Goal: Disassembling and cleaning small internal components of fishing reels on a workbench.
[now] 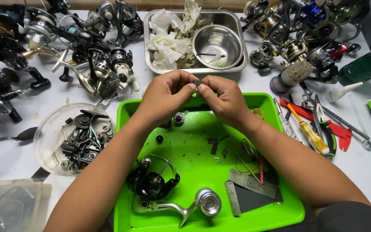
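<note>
Reel: a dismantled black fishing reel [153, 182] lies at 7 o'clock in the green tray [275, 215], its silver handle knob [208, 201] just beside it at 6 o'clock.
Tray bits: dark loose pieces, a red stick and grey flat strips lie at 4 o'clock, near the reel.
Left hand: the left hand [165, 95] is closed, fingertips pinching one side of a small dark part [197, 83].
Right hand: the right hand [223, 99] is closed too, pinching the same part from the other side.
Part: held between both hands above the tray's far edge, at 12 o'clock.
Risk: the part is tiny and sits right over the tray rim; a slip could likely send it onto the crowded desk [35, 114], where it would be hard to find.
Bowl: a clear bowl [50, 137] of dark reel pieces stands at 9 o'clock, just beside the tray.
Tools: a yellow screwdriver [311, 133] and pliers lie at 3 o'clock.
Pan: a steel pan [237, 25] at 12 o'clock holds crumpled paper and a small steel bowl.
Surface: a white desk, heaped with reels at 10 and 1 o'clock.
Room: nothing beyond the desk shows.
</note>
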